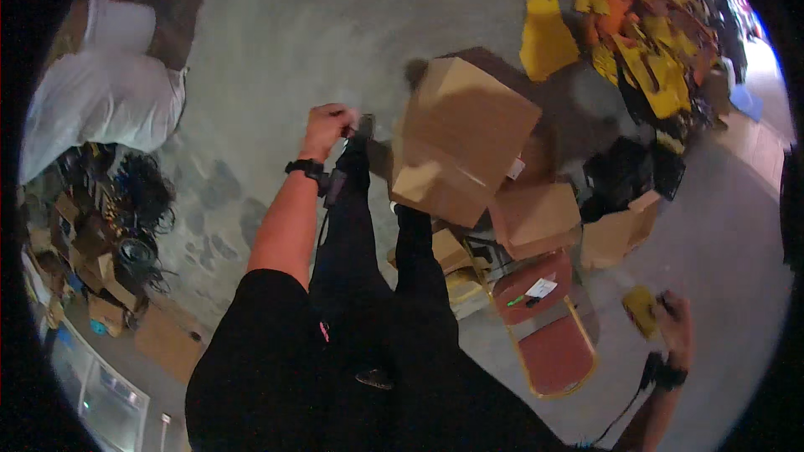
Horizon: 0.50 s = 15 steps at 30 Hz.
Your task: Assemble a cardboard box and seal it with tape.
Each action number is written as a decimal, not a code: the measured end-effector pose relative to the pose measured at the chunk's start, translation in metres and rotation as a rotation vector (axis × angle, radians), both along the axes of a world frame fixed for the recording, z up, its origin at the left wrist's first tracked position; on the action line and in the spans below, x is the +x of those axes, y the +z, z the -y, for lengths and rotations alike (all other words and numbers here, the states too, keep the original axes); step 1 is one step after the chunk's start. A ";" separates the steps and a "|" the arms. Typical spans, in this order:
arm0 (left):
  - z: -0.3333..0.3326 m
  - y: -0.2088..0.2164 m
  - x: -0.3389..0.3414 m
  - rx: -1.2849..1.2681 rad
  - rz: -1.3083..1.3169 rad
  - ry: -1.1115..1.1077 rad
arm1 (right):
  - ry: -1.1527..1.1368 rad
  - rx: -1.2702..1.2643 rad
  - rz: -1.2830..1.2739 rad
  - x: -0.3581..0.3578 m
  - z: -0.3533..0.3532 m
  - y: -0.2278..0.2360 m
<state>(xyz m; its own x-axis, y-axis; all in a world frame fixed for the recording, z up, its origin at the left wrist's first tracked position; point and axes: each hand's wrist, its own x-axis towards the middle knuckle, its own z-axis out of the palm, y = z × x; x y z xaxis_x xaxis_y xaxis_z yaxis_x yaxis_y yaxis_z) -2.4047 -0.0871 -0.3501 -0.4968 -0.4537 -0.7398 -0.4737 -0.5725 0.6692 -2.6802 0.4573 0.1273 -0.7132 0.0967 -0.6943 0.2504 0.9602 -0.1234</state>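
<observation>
My left hand (329,127) reaches forward above my left leg, near the shoe, with its fingers curled in. What they hold, if anything, is too blurred to make out. Out to the right, my right hand (677,331) is closed at the edge of a yellow rounded piece (639,310), whose kind I cannot tell. A large brown cardboard box (465,130) stands tilted in front of my feet. Nearer, to the right of my legs, is a folding chair with a red seat (557,356); a white paper (541,288) and a green pen-like item (517,300) lie on it.
Smaller cardboard boxes (536,216) sit beside the large one. Yellow and orange scraps (657,50) are heaped at the far right, near a black crate (620,174). At left are a white sack (109,100) and a heap of dark cables (138,201) on the concrete floor (276,25).
</observation>
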 end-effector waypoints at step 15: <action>-0.082 -0.241 -0.050 0.151 -0.013 -0.209 | 0.217 0.346 -0.294 0.029 0.087 -0.019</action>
